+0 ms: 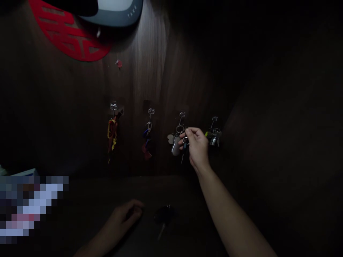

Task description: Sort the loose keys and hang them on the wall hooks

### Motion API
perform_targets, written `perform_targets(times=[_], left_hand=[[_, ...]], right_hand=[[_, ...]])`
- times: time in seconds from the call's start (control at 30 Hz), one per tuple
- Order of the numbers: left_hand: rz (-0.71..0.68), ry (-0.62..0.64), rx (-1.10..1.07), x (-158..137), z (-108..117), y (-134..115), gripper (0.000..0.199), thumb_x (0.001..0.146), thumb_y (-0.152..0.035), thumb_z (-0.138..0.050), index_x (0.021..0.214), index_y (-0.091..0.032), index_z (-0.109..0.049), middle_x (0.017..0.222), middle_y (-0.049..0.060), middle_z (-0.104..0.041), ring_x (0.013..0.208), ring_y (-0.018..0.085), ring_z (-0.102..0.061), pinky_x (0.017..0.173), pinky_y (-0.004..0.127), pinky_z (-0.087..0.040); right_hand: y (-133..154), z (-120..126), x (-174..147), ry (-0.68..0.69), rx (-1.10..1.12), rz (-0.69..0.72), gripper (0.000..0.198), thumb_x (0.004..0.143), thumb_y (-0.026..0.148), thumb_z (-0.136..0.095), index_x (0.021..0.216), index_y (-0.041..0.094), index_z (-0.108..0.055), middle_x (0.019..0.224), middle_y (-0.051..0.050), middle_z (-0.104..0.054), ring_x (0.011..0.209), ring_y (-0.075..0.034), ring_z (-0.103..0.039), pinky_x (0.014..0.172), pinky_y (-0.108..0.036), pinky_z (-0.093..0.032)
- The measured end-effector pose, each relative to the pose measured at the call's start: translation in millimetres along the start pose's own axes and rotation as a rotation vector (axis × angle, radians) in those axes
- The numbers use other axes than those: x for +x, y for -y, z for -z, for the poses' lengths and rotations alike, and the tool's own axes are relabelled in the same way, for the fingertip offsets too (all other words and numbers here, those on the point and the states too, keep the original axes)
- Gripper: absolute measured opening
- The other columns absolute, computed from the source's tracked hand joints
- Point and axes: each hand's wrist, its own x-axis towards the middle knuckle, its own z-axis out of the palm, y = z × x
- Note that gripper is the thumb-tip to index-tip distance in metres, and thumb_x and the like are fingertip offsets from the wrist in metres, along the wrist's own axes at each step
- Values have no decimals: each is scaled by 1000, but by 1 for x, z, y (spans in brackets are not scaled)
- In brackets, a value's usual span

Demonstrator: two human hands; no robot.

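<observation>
My right hand (198, 150) pinches a small key ring (185, 141) between thumb and finger, and a thin key hangs below it. Right beside it, a bunch of keys with a silver-grey fob (175, 147) hangs on a hook (182, 114) on the dark wood panel; my fingers partly cover its edge. Low down, my left hand (127, 215) rests loosely curved over the dark surface, a gap between thumb and forefinger, holding nothing visible. To its right, apart from it, lies a dark key (164, 216) with a metal blade, hard to make out in the dim light.
Keys (214, 137) hang on the rightmost hook. Further left hang a blue and red key bunch (147, 141) and a red-yellow cord (112, 134). Above are a red paper cutout (77, 44) and a cap (118, 16). A blurred-out item (29, 207) sits at lower left.
</observation>
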Motion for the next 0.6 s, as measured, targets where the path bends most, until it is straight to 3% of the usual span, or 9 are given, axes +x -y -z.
perform_targets(times=[0.23,0.47,0.6], left_hand=[[-25,12,22,2,0,8,22,85,-39,-51,95,-25,-64,83,-3,-68,80,17,-61,73,23,-44],[-16,27,34,1,1,4,24,86,-41,-48,97,-25,-63,90,-2,-69,85,18,-61,77,24,-44],[-20,23,35,0,1,3,23,86,-40,-48,96,-26,-63,91,-2,-69,86,18,-61,77,24,-44]], right_hand=[[-2,-13,14,-1,2,-1,20,75,33,-62,84,20,-50,62,5,-60,40,-8,-55,36,-17,-44],[-7,-9,10,36,-138,63,23,77,35,-60,90,20,-48,57,7,-59,35,-8,-53,34,-17,-43],[-7,-4,0,37,-197,59,28,78,37,-58,99,20,-49,68,2,-63,49,-12,-61,40,-20,-49]])
